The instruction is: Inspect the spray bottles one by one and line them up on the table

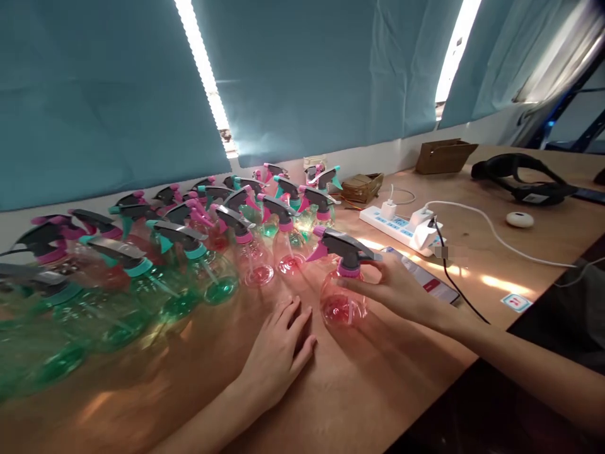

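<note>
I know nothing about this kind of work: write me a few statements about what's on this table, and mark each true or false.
1. The right hand grasps a pink spray bottle. True.
2. The left hand also holds a spray bottle. False: the left hand rests on the table.
3. A phone lies near the power strip. True.
4. Nothing is plugged into the power strip. False: white plugs sit in it.
5. All the bottles are pink. False: green bottles stand there too.

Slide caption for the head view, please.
Right hand holds a pink spray bottle; left hand rests on the table near more bottles.
</note>
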A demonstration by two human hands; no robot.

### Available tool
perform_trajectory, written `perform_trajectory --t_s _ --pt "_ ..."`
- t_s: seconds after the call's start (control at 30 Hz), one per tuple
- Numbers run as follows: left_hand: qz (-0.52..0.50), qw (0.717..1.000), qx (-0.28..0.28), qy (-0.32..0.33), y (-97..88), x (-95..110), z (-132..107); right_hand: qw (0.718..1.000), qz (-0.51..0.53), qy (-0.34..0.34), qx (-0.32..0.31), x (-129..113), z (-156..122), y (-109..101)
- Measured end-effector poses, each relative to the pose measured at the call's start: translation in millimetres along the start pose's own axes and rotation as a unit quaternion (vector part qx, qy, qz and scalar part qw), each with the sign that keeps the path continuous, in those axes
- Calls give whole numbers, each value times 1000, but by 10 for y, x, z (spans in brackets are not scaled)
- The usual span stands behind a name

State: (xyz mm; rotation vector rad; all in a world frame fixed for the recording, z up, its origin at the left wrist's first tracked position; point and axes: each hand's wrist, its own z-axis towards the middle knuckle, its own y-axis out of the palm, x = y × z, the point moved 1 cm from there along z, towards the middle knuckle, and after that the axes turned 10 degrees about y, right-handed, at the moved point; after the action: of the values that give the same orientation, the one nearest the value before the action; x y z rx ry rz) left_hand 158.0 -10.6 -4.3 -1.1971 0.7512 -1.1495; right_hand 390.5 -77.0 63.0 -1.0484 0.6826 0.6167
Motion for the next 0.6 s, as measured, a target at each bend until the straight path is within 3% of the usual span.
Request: perform_trajectory --t_s 0.13,0.27,0.47,0.6 --pt "-18 1000 -2 25 81 87 270 997 12 63 32 134 104 -188" --pt "-38 999 -13 36 137 118 449 994 10 72 85 280 294 -372" --pt "-49 998 -10 45 174 98 506 984 -42 62 159 581 705 -574" --pt "-51 997 -35 48 157 86 528 982 -70 54 165 775 935 -581"
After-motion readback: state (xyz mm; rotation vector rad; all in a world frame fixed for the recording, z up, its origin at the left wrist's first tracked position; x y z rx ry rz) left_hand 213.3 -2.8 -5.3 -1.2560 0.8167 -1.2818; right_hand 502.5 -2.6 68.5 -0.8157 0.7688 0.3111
